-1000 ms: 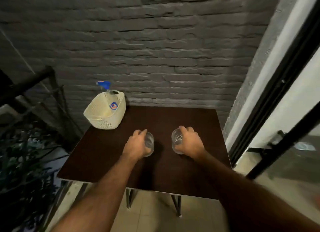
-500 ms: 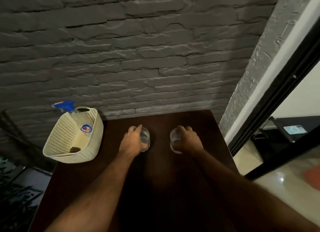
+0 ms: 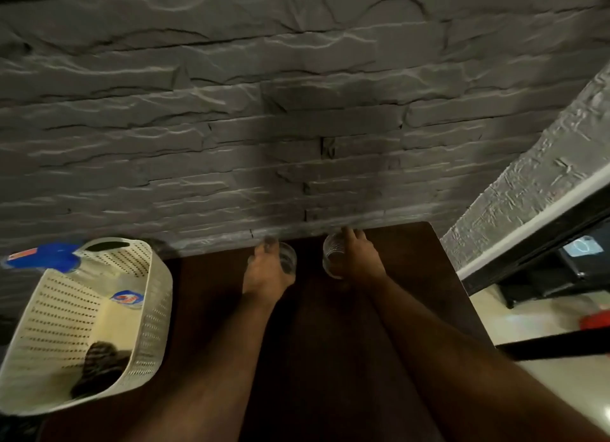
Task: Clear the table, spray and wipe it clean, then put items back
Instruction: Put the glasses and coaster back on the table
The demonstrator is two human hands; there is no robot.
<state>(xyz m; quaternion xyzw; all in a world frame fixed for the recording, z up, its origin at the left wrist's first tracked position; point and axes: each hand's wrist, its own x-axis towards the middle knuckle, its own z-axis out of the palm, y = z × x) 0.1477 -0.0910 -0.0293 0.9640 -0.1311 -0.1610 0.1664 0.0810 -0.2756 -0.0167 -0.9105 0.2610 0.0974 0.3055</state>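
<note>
The table [image 3: 204, 309] is dark brown, the perforated basket [image 3: 155, 309] is cream, the sprayer head [image 3: 49, 258] is blue, the brick wall [image 3: 264, 111] is grey.

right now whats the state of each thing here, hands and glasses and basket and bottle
left hand: fingers curled round the left glass
right hand: fingers curled round the right glass
left glass: upright, held, near the table's far edge
right glass: upright, held, near the wall
basket: open-topped, on the table's left side
spray bottle: standing in the basket, blue trigger head above the rim
table: dark top, not yet cleared

Glasses I count: two, left glass [image 3: 288, 258], right glass [image 3: 332, 256]
Baskets I see: one basket [image 3: 155, 296]
Spray bottles I see: one spray bottle [image 3: 49, 258]
Tables: one table [image 3: 419, 260]
</note>
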